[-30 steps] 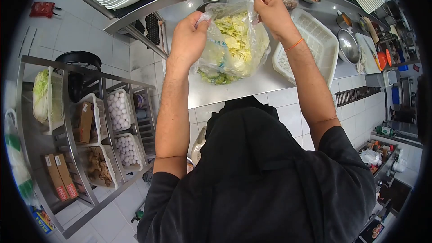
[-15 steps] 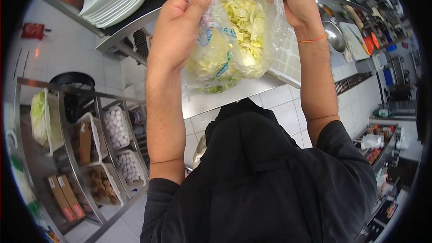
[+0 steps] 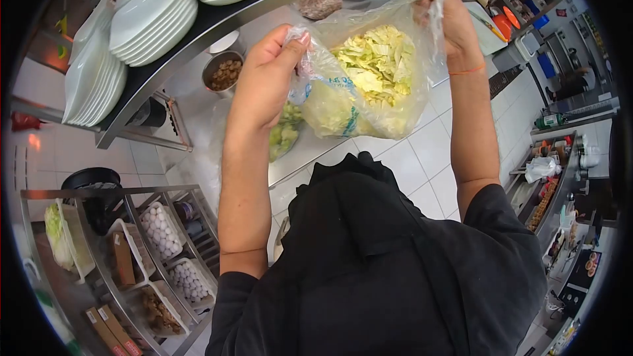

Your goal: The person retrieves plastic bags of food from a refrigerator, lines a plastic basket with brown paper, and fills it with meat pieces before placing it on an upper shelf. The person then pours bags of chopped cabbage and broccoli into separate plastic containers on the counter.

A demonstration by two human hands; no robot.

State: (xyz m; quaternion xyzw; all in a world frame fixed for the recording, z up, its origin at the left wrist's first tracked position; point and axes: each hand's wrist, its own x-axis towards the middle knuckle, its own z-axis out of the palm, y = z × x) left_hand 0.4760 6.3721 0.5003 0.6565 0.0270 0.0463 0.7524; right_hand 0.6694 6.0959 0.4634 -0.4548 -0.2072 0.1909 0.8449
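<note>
Chopped cabbage (image 3: 379,59) fills a clear plastic bag (image 3: 336,112) with blue print, hanging between my two hands with its mouth spread. My left hand (image 3: 267,72) pinches the bag's left edge between thumb and fingers. At the opposite edge, my right hand (image 3: 448,23) is closed around bunched plastic; some of its fingers are hidden behind the bag. Below and left of the bag, pale green chopped vegetables (image 3: 285,133) lie in clear plastic on the steel counter (image 3: 290,165), partly covered by my left wrist.
Stacked white plates (image 3: 155,20) line the shelf above the counter. A metal pot (image 3: 223,71) with brown pieces and a bag of pinkish food (image 3: 320,4) stand behind my left hand. To the left, a rack (image 3: 125,191) holds egg trays (image 3: 161,229) and cabbage (image 3: 58,237).
The view has shifted, bringing the pot and green vegetables into sight. The bag is spread wider, with my right hand farther right; both hands keep their hold.
</note>
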